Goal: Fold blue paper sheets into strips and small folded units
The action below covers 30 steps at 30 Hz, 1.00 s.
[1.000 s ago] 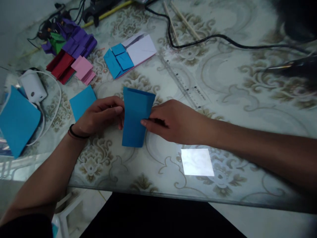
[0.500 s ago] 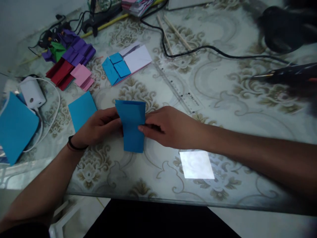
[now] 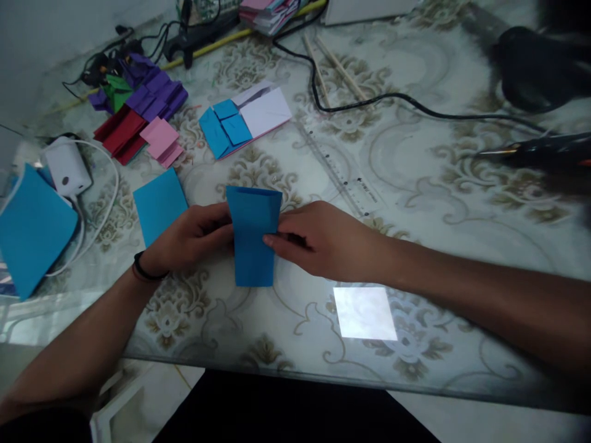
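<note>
A folded sheet of blue paper (image 3: 253, 246) stands up between my hands above the patterned table, its upper edge slightly parted. My left hand (image 3: 196, 237) grips its left side, the fingertips partly hidden behind the paper. On the opposite side, my right hand (image 3: 318, 240) pinches the paper with the thumb in front and the fingers behind. A flat blue paper square (image 3: 159, 203) lies just beyond my left wrist. Further back rests a folded white and blue paper piece (image 3: 244, 122).
Folded purple paper (image 3: 157, 95), red paper (image 3: 120, 132) and pink paper (image 3: 161, 140) lie back left. A white adapter (image 3: 68, 169) with its cable is near larger blue paper (image 3: 34, 231). A clear ruler (image 3: 344, 178), wooden sticks (image 3: 341, 67), black cable (image 3: 401, 95) and dark pointed tool (image 3: 535, 149) lie beyond.
The whole view has shifted slightly, so things appear a little further right. The blue paper is turned a bit, its front showing flatter. Both hands keep their hold on it.
</note>
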### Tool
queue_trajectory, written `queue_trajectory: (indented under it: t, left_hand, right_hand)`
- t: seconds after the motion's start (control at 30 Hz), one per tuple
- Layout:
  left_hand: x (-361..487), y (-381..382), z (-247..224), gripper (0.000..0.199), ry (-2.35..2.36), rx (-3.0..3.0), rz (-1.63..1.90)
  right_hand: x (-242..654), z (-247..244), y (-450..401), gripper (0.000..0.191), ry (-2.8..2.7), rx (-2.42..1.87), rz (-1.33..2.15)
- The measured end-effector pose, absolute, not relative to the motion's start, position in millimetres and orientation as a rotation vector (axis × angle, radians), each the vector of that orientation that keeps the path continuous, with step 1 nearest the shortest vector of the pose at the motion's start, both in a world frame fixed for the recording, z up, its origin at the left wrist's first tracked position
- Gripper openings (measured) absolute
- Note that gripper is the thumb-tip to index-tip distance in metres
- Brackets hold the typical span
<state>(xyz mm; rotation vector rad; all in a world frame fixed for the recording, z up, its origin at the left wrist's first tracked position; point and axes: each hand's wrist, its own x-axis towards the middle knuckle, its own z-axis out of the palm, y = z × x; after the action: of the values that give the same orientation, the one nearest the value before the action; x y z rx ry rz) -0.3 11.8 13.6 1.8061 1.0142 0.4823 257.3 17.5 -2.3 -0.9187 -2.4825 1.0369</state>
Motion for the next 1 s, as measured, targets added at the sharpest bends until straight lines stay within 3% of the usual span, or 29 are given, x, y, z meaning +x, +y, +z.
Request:
queue_trajectory:
  t: [1.0]
  left_hand:
    - [0.1, 12.0, 14.1, 0.034, 1.019, 1.787, 0.481]
  right_hand:
    - [257.6, -1.8, 17.3, 0.042, -2.492, -0.904, 1.016]
